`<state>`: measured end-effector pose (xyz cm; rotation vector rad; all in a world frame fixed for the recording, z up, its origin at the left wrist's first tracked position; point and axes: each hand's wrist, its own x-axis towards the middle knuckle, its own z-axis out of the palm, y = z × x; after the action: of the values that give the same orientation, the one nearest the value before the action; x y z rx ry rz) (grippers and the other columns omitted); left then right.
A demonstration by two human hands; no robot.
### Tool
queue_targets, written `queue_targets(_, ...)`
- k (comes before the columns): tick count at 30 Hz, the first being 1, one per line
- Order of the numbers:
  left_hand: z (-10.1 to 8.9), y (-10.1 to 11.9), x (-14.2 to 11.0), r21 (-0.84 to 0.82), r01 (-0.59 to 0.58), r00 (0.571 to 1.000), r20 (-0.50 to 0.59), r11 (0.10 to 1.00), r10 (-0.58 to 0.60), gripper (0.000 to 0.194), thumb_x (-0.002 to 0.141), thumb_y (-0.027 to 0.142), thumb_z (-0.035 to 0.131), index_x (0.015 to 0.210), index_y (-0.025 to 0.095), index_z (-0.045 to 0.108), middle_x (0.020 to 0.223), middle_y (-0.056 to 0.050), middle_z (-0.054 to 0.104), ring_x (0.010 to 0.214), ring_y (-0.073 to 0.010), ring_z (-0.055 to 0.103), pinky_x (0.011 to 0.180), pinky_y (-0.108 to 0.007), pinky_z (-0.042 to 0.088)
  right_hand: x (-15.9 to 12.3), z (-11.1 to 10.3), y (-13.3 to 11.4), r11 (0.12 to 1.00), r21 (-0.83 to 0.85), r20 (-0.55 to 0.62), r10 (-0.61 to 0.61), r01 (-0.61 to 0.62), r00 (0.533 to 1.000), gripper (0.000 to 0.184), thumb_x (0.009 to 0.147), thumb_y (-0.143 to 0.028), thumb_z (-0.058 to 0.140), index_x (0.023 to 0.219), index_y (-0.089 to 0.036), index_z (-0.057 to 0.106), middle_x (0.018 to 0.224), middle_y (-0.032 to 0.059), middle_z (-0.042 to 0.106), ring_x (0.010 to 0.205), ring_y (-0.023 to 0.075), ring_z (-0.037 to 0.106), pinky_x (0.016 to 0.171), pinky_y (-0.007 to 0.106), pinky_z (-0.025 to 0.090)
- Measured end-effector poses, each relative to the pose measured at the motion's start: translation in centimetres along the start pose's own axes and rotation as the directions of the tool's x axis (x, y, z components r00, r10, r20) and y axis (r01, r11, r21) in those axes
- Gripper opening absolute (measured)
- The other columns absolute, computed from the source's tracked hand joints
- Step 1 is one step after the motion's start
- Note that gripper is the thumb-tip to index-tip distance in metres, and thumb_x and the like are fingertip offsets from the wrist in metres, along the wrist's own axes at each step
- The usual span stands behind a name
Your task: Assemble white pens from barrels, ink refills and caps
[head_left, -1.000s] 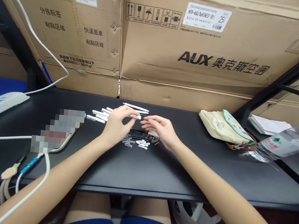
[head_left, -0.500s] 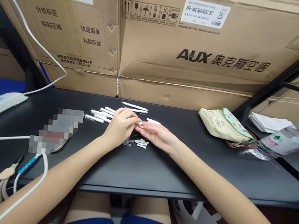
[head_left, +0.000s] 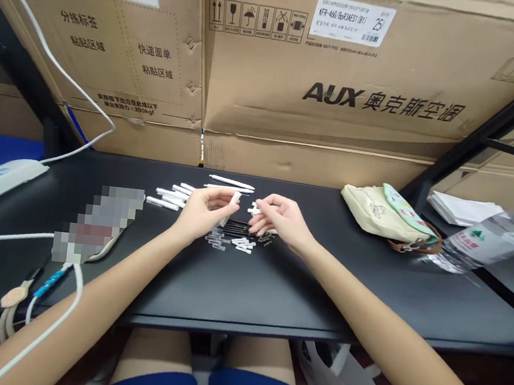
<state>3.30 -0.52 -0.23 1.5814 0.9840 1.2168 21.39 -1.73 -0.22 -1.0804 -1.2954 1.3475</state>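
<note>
My left hand [head_left: 204,212] is closed on a pen barrel [head_left: 231,207], white at its upper end and clear lower down, held tilted above the table. My right hand [head_left: 284,223] has its thumb and fingers bent together at small white pen parts [head_left: 254,209]; the fingers hide part of them. Between and below the hands lie thin dark pen refills [head_left: 235,228], clear caps [head_left: 218,238], short white plugs [head_left: 242,245] and tiny springs [head_left: 268,240]. Left of my left hand, several white pens [head_left: 171,198] lie in a group. Two more slim white pens [head_left: 231,183] rest behind.
A blurred-out phone [head_left: 106,226] with white cables lies left, near a power strip [head_left: 5,181]. To the right are a cream pouch [head_left: 369,213], a clear water bottle [head_left: 476,243] and white papers [head_left: 464,211]. Large cardboard boxes [head_left: 257,107] stand behind the black table [head_left: 246,295].
My hands, together at a small white part before, have moved apart. The left has turned, showing the barrel upright; the right has shifted to the white parts behind the refills.
</note>
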Motion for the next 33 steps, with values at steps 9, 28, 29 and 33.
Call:
queue_targets(9,-0.23,0.35,0.10,-0.280,0.165,0.983,-0.027,0.946,-0.179,0.040,0.054,0.029,0.084,0.088,0.015,0.068,0.088,-0.007,0.071,0.088,-0.0220,0.066,0.085,-0.036,0.050,-0.30,0.16,0.31,0.996,-0.056,0.033,-0.065,0.066,0.997,0.038,0.062,-0.046,0.077,0.064,-0.013,0.059,0.048,-0.0012,0.059,0.034,0.0069,0.051,0.036,0.018,0.043)
queue_targets(28,-0.62,-0.01,0.71,-0.546,0.401,0.877,-0.004,0.735,-0.481,0.004,0.080,0.014,0.063,0.084,0.013,0.065,0.081,-0.006,0.070,0.074,-0.0128,0.068,0.066,-0.018,0.054,-0.11,-0.06,0.24,0.996,0.086,0.008,-0.024,0.023,1.000,0.030,0.062,-0.039,0.078,0.077,-0.014,0.070,0.071,0.0046,0.068,0.053,0.0093,0.061,0.050,0.020,0.050)
queue_targets(29,-0.59,0.01,0.73,-0.549,0.405,0.873,-0.006,0.732,-0.487,0.004,0.080,0.014,0.063,0.083,0.013,0.065,0.080,-0.006,0.070,0.075,-0.0129,0.068,0.066,-0.017,0.054,-0.10,-0.09,0.28,0.996,0.085,0.005,-0.028,0.027,1.000,0.030,0.063,-0.040,0.078,0.076,-0.014,0.069,0.070,0.0043,0.068,0.053,0.0091,0.060,0.050,0.020,0.050)
queue_targets(33,-0.50,0.20,0.76,-0.556,0.416,0.863,-0.009,0.720,-0.505,0.004,0.081,0.012,0.061,0.080,0.013,0.066,0.078,-0.006,0.070,0.078,-0.0134,0.068,0.064,-0.016,0.054,-0.09,-0.12,0.35,0.997,0.072,0.001,-0.037,0.037,0.999,0.031,0.065,-0.043,0.075,0.074,-0.015,0.068,0.066,0.0029,0.066,0.052,0.0087,0.059,0.049,0.020,0.049)
